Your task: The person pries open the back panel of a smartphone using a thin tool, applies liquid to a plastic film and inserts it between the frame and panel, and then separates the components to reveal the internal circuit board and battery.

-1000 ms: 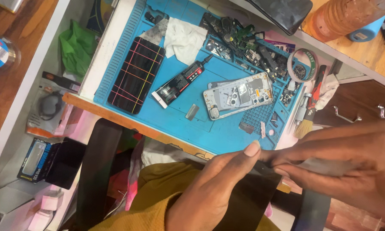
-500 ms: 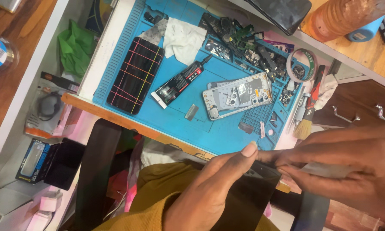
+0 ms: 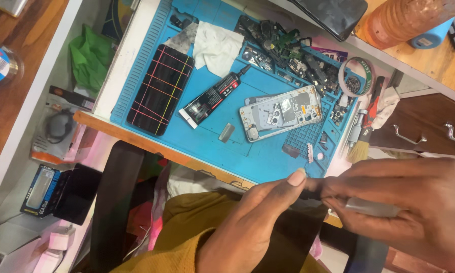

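Left hand [image 3: 253,227] | grip pinched on dark flat strip [image 3: 311,194] | right hand [image 3: 414,202] | clamped on strip's other end, apparently holding grey tool [image 3: 371,207] | above blue silicone work mat [image 3: 237,146].

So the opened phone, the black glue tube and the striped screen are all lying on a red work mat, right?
Not quite: the mat is blue, not red. The head view shows the opened phone, the black glue tube and the striped screen all lying on it.
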